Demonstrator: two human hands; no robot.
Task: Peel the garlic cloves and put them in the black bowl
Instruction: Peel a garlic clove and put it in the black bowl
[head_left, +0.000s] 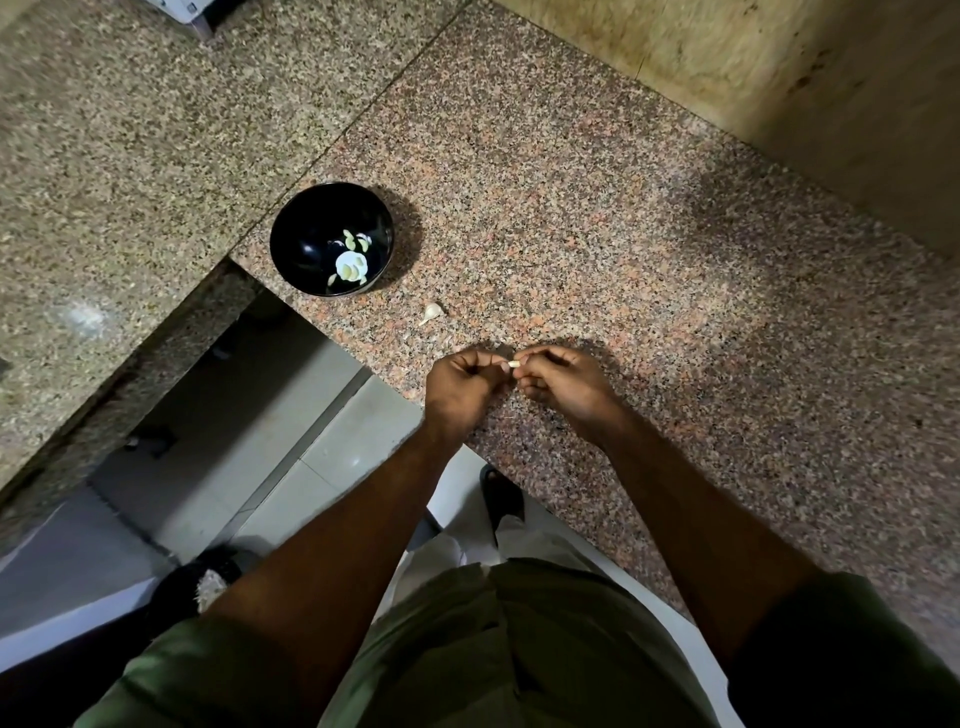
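Note:
A small pale garlic clove (513, 364) is pinched between the fingertips of my left hand (464, 387) and my right hand (563, 385), just above the granite counter near its front edge. Both hands have curled fingers meeting at the clove. The black bowl (296, 244) stands on the counter to the upper left of my hands, with several pale cloves (351, 266) lying inside it. One unpeeled garlic piece (432, 312) lies on the counter between the bowl and my hands.
The speckled granite counter (649, 249) stretches right and back to a beige wall (779, 67). A second counter slab (119, 145) runs on the left. Below the counter edge there is tiled floor (291, 431) and a dark sandal (501, 496).

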